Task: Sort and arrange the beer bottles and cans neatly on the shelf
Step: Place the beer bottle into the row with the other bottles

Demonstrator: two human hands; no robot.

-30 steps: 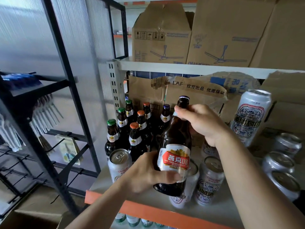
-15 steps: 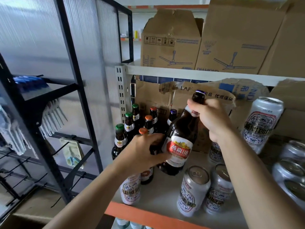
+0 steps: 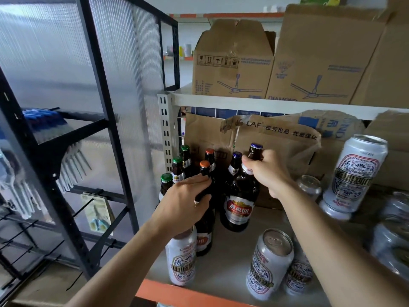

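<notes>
Our right hand (image 3: 267,173) curls tightly round the neck of the blue-capped bottle (image 3: 240,196), which stands upright on the shelf (image 3: 230,258), far left among the other bottles. Our left hand (image 3: 183,204) holds the orange-capped bottle (image 3: 205,227) just to its left, pinching the shoulder between thumb and nearly straight fingers. White cans (image 3: 269,262) stand nearer us.

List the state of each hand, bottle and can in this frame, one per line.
left hand: grips front orange-capped bottle below its cap.
right hand: grips U8 bottle by the neck.
front orange-capped bottle: capped, upright.
U8 bottle: capped, upright on the shelf.
green-capped bottles: capped, upright, untouched.
front cans: sealed, upright.
far-right cans: blurred, cannot tell.
</notes>
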